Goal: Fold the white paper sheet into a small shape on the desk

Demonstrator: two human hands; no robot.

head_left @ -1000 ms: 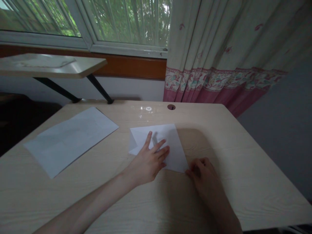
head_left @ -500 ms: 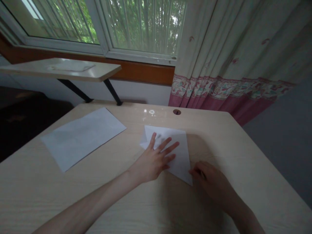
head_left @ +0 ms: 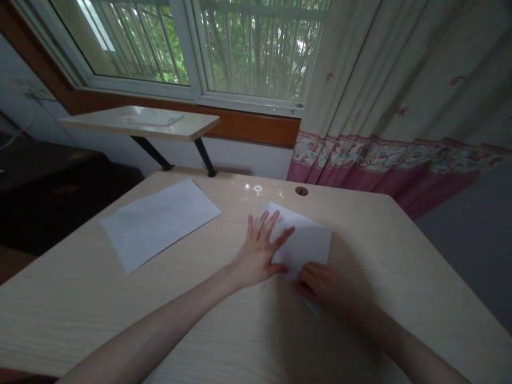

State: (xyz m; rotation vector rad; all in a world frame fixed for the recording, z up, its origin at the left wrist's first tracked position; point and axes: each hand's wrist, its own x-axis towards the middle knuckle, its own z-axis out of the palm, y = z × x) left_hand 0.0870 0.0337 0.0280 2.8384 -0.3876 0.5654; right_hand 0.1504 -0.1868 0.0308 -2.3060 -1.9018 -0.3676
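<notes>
Since the earlier frames, the folded white paper (head_left: 310, 242) has turned clockwise on the wooden desk (head_left: 216, 336), and the right hand (head_left: 324, 285) has come from beside its corner onto its near edge. The left hand (head_left: 259, 258) is wide open, fingers splayed over the paper's left part and gripping nothing, so most of the visible sheet lies to that hand's right, beyond the right hand, whose fingers are curled, though whether they pinch the edge I cannot tell. One narrow corner pokes out below the right hand.
</notes>
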